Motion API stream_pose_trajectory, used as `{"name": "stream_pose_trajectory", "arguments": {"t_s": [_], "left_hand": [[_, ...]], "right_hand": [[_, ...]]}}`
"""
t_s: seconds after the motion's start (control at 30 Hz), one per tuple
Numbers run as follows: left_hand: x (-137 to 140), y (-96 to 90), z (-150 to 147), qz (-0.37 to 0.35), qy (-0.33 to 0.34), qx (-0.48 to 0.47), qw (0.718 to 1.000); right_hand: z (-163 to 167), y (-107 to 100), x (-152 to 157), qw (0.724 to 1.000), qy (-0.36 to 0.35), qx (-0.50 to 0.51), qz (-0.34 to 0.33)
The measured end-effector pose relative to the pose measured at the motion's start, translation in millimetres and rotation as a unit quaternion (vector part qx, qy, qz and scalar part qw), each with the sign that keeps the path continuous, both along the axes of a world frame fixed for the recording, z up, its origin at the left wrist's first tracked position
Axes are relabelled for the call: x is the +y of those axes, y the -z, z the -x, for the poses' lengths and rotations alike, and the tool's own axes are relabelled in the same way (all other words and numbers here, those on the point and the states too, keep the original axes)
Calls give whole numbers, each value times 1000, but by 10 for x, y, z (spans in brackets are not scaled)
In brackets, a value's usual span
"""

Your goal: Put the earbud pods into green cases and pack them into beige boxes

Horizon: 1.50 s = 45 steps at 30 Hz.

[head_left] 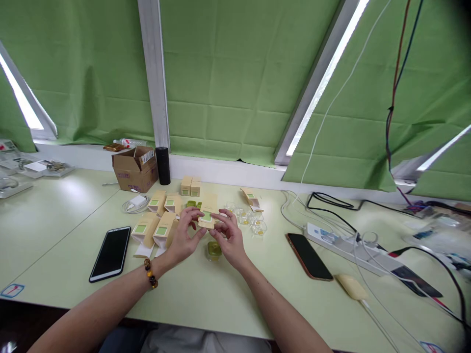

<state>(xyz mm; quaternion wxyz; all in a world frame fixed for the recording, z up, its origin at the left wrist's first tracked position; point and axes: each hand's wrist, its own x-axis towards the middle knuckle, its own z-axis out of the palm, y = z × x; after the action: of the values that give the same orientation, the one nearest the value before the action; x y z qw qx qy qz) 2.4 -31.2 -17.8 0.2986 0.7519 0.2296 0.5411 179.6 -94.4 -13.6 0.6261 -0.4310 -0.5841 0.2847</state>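
Between my two hands is a small tan cardboard box [206, 223] with a green square on its face, lifted over the table. My left hand [187, 230] pinches its left side and my right hand [231, 238] grips its right side. Just below the hands stands a small clear container with a green top [214, 250]. Several tan boxes with raised flaps [144, 229] stand left of my left hand. Beyond my right hand sit several small clear cups [258, 226], and green pieces [191, 204] lie partly hidden behind the held box.
Two closed tan boxes [190, 187] stand at the back, and another flapped box [251, 198] lies right of them. A phone [110, 254] lies left, another phone [309, 256] right. A power strip [342, 247] with cables is farther right. A brown carton [135, 169] and black cylinder [163, 165] stand by the wall.
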Motion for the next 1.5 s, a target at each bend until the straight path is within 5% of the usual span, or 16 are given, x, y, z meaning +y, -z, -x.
{"name": "stream_pose_trajectory", "arguments": {"t_s": [1.2,1.5], "left_hand": [[22,40,-40,-99,-49,7,994],[-74,6,7,-134,-26,74,988]], "right_hand": [[40,37,-2,999,19,-22,-33],[86,87,63,996,3,83,-14]]}}
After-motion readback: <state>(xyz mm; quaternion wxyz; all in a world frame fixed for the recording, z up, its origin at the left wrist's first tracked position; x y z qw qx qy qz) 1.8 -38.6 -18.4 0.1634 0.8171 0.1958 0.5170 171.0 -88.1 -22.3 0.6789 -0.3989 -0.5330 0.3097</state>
